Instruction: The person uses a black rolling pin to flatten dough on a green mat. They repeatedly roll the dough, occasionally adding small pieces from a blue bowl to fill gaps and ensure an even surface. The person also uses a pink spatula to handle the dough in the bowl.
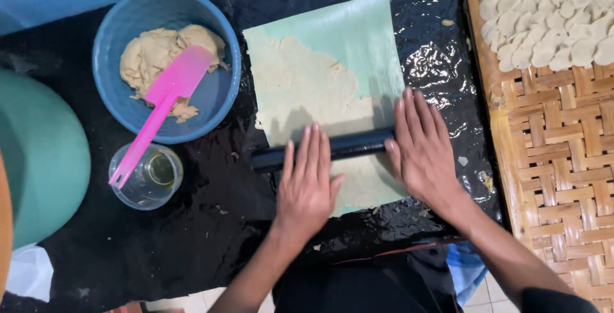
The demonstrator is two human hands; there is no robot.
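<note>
A thin sheet of beige dough (300, 89) lies flattened on a pale green mat (358, 31). A black cylindrical roller (352, 145) rests across its near part. My left hand (308, 182) lies flat on the roller's left half, fingers together and stretched forward. My right hand (422, 146) presses flat on the roller's right end, fingers extended over the mat. Neither hand wraps around the roller.
A blue bowl (121, 25) at the left holds a lump of dough (150, 54) and a pink spatula (163, 98). A clear cup of liquid (157, 175) stands below it. A woven bamboo tray (556, 134) at the right carries several pale dough rounds (550, 12). Black plastic (204, 223) covers the surface.
</note>
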